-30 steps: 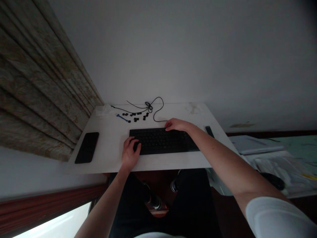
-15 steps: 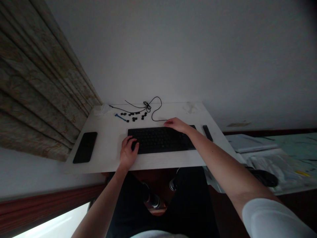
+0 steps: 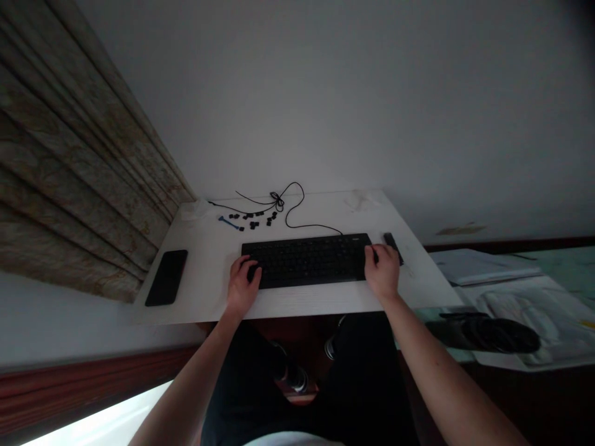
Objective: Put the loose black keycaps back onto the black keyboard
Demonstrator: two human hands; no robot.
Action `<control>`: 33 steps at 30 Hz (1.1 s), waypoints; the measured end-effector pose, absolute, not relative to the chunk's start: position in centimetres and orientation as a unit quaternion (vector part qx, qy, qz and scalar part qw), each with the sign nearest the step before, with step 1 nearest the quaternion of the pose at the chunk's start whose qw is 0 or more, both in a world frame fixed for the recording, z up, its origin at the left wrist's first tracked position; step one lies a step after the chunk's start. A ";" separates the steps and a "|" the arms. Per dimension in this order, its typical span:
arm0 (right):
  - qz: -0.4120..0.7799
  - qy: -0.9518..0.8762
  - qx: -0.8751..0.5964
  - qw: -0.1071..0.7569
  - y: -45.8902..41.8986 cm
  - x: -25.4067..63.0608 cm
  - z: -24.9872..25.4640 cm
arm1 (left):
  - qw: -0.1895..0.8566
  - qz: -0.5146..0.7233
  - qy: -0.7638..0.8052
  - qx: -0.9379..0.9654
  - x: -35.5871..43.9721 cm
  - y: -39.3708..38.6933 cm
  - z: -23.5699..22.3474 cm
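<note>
A black keyboard [image 3: 307, 260] lies flat on the white table [image 3: 297, 301], its long side along the table's front edge. My left hand [image 3: 243, 282] grips the keyboard's left end, the thumb on its face and the fingers around the corner. At the opposite end, my right hand [image 3: 382, 269] is closed around the right edge. A thin black cable [image 3: 302, 210] runs from the keyboard's back edge to a tied bundle. Behind the keyboard lie several loose black keycaps [image 3: 253, 225] and a small blue tool [image 3: 227, 222].
On the table's left is a black phone [image 3: 166, 277]. A dark narrow bar [image 3: 393, 243] lies just beyond my right hand. Clear plastic [image 3: 193, 209] sits in the back left corner by the curtain [image 3: 93, 155]. To the right, a lower surface holds papers [image 3: 488, 266] and a black bundle [image 3: 497, 333].
My right hand has left the cable at the keyboard's back edge and moved right and nearer to me, onto the right end. My left hand stays at the left end.
</note>
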State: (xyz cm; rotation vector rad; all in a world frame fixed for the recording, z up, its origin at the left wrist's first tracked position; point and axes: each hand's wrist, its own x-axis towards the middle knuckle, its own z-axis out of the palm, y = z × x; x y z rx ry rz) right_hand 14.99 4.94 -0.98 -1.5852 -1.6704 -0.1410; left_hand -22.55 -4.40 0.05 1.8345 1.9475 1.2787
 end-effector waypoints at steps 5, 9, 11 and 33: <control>-0.055 -0.693 -0.614 0.373 5.4 14.5 -0.6 | 0.074 0.424 0.665 0.611 -24.5 -1.6 1.1; -0.049 -0.695 -0.621 0.358 5.4 14.4 -0.4 | 0.099 0.384 0.661 0.637 -27.4 3.9 2.7; -0.050 -0.694 -0.628 0.349 5.3 14.4 -0.3 | 0.113 0.335 0.654 0.669 -28.6 6.5 3.4; -0.034 -0.683 -0.648 0.335 5.1 14.4 0.0 | 0.269 0.009 0.613 0.742 -19.8 10.2 6.5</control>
